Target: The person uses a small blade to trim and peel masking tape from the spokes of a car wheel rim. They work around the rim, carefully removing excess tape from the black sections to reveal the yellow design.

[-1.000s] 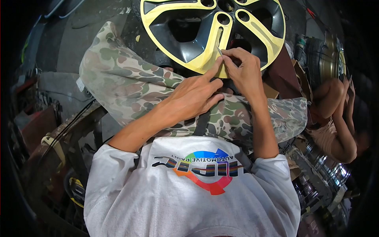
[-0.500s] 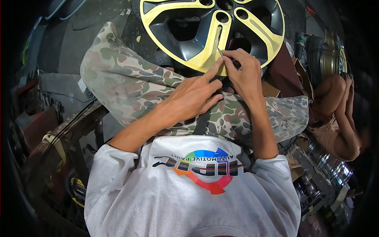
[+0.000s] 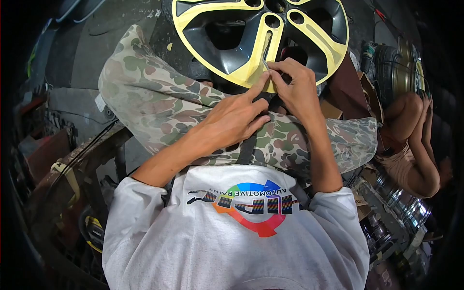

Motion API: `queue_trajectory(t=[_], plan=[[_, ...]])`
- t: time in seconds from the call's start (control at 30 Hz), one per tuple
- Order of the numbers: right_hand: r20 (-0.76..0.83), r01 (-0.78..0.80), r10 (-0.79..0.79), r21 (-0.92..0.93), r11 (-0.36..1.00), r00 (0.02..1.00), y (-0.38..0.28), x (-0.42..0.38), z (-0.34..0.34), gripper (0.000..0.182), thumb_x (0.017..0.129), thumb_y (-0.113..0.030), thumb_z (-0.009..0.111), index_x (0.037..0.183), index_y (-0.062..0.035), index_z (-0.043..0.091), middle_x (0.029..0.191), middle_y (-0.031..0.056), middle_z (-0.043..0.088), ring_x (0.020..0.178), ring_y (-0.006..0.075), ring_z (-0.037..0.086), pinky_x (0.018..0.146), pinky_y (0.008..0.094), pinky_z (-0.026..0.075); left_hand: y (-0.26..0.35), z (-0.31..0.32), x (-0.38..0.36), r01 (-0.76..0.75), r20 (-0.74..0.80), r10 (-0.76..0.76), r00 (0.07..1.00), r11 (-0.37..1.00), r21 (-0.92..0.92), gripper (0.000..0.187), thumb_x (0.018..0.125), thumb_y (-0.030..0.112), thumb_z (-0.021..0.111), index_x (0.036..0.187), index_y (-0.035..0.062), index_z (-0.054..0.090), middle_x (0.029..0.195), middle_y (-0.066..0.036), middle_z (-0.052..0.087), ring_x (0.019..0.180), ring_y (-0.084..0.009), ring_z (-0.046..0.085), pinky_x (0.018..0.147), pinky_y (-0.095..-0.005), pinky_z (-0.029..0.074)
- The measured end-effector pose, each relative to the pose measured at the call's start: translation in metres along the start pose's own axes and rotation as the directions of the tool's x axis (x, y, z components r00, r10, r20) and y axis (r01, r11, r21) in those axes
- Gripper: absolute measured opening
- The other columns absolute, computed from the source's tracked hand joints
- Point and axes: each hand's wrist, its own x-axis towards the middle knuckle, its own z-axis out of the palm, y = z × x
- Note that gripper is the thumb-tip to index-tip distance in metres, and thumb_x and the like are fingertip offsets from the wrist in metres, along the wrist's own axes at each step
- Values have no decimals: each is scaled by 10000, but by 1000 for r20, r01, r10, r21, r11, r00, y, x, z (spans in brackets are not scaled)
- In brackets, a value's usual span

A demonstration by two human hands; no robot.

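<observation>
A wheel rim (image 3: 232,58) with dark recesses and yellow masking tape (image 3: 249,72) over its spokes and edge lies in front of my crossed legs. My right hand (image 3: 297,89) is pinched on a thin metal blade (image 3: 265,65), whose tip meets the tape near the lower end of a spoke's slot. My left hand (image 3: 237,118) holds nothing. Its index finger stretches to the taped spoke just beside the right fingertips, while the other fingers are loosely bent and apart.
On the right another person (image 3: 411,145) sits close to a tire (image 3: 386,67) with a gold rim. Cardboard (image 3: 331,110) lies beyond my right knee. A worn metal frame (image 3: 77,159) stands at the left, and shiny metal parts (image 3: 411,208) sit at the lower right.
My right hand has shifted slightly left with the blade, which now tilts more along the slot. The left hand has moved back a little; the wheel rim stays put.
</observation>
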Motion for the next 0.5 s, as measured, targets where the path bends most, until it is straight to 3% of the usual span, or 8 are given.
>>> queue_trajectory(t=[0.1,0.27,0.5], plan=[[-10,-66,66,1,998,998,-1,-4,-3,150,920,-72,729,1036,4,787,915,177,724,831,399,703,762,452,545,2,-1,1,-10,-5,10,1000,1000,-3,224,965,195,765,956,15,631,1701,-242,331,815,-450,717,761,-528,585],[-8,-37,36,-71,997,999,-4,-7,-6,155,924,-80,732,1045,2,786,928,173,733,852,400,711,776,455,550,1,0,2,-6,50,6,999,1000,3,218,969,190,758,955,15,629,1709,-236,318,818,-449,717,764,-525,588],[24,-7,10,-109,994,1000,-4,-6,-7,158,926,-77,728,1052,-2,786,936,171,730,868,403,713,790,465,551,0,-1,0,-26,9,26,1000,999,-35,213,978,188,745,947,17,623,1712,-233,317,819,-451,713,760,-523,584]])
